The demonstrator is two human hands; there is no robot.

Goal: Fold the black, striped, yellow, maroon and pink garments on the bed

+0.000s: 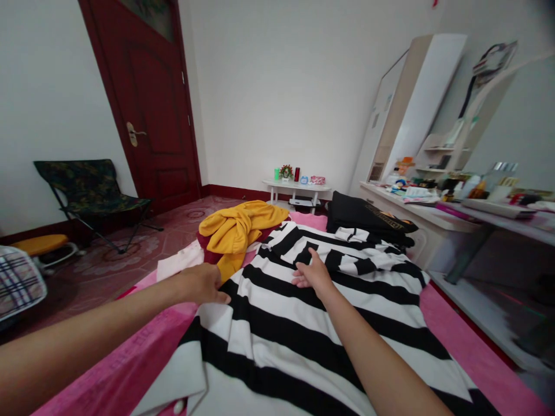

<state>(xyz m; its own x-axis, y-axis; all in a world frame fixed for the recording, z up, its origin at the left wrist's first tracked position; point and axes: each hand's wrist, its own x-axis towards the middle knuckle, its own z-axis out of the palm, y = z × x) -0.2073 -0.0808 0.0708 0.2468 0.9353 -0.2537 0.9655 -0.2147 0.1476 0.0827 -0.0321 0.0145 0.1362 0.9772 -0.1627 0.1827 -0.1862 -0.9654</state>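
Observation:
A black-and-white striped garment (pixel 303 335) lies spread over a pink bed cover (pixel 130 364). My left hand (pixel 202 284) rests at the garment's left edge, knuckles up, fingers curled down onto the fabric's edge. My right hand (pixel 313 273) lies flat on the stripes near the middle, fingers stretched out and slightly apart. Beyond the hands a yellow garment (pixel 240 226) is heaped on a dark red one. A folded black garment (pixel 368 216) sits at the far right of the bed.
A dark red door (pixel 147 104) stands at the back left with a folding chair (pixel 93 193) beside it. A small white table (pixel 297 188) holds little items by the far wall. A cluttered desk (pixel 455 214) and white cabinet (pixel 411 104) line the right side.

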